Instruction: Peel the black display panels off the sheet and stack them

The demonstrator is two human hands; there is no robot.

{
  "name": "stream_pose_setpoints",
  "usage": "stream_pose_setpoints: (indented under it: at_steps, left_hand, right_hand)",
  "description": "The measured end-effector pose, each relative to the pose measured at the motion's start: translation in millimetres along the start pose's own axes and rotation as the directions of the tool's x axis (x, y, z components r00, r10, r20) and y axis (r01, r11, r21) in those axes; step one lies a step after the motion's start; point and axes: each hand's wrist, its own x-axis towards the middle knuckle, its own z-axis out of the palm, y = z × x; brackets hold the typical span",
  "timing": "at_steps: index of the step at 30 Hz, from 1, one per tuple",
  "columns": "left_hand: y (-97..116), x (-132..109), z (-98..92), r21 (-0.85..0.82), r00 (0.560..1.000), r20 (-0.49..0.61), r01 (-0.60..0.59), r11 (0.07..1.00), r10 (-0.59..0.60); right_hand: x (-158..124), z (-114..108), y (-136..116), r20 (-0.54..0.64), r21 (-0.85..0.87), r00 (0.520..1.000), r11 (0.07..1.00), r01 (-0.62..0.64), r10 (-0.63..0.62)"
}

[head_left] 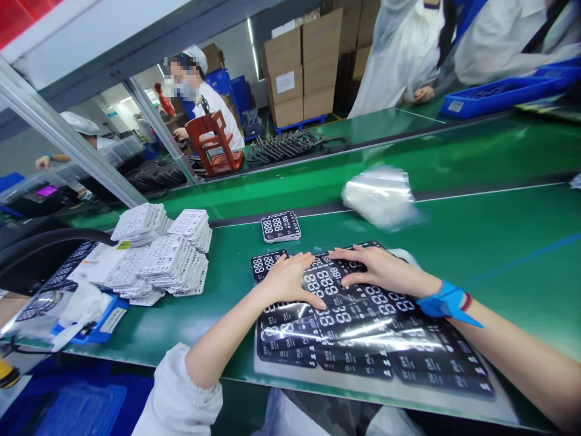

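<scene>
A sheet of black display overlays with white segment digits (358, 330) lies under glossy clear film at the front of the green bench. My left hand (290, 280) rests on its upper left part, fingers outstretched. Across the upper middle of the sheet lies my right hand (381, 269), fingers extended and thumb apart, with a blue band around the wrist. A black overlay piece (263, 264) shows just beyond my left fingers; whether it is separate from the sheet I cannot tell. Farther back sits a small stack of cut overlays (280, 227).
White stacked cards (170, 260) stand at the left, near a blue tray (102, 321). A blurred clear plastic bag (381, 197) lies at the back. Behind are an orange-brown holder (213, 145), dark frames (285, 147), a blue bin (490, 97) and several co-workers.
</scene>
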Motion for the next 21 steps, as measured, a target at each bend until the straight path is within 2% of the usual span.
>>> stream_pose_setpoints:
  at_steps: [4,9,14,18,21]
  left_hand:
    - [2,-7,2.6,0.036,0.998,-0.054,0.044,0.998,-0.042]
    - [4,-18,10.1,0.012,0.995,-0.086,0.056,0.998,-0.055]
    - [5,-24,15.4,-0.063,0.99,-0.13,0.037,0.997,-0.045]
    - [6,-25,15.3,-0.082,0.989,-0.129,0.065,0.994,-0.076]
    - [4,-23,13.2,-0.071,0.991,-0.115,0.054,0.996,-0.062]
  right_hand:
    - [-2,0,-3,-0.051,0.131,0.998,0.991,0.032,-0.025]
    - [2,5,5,-0.158,0.136,0.987,0.989,0.058,-0.036]
    - [10,5,4,-0.048,0.152,0.994,0.982,0.109,-0.103]
    - [11,6,3,-0.062,0.142,0.998,0.99,0.017,-0.009]
    - [9,6,4,0.011,0.159,1.0,0.987,-0.02,0.019]
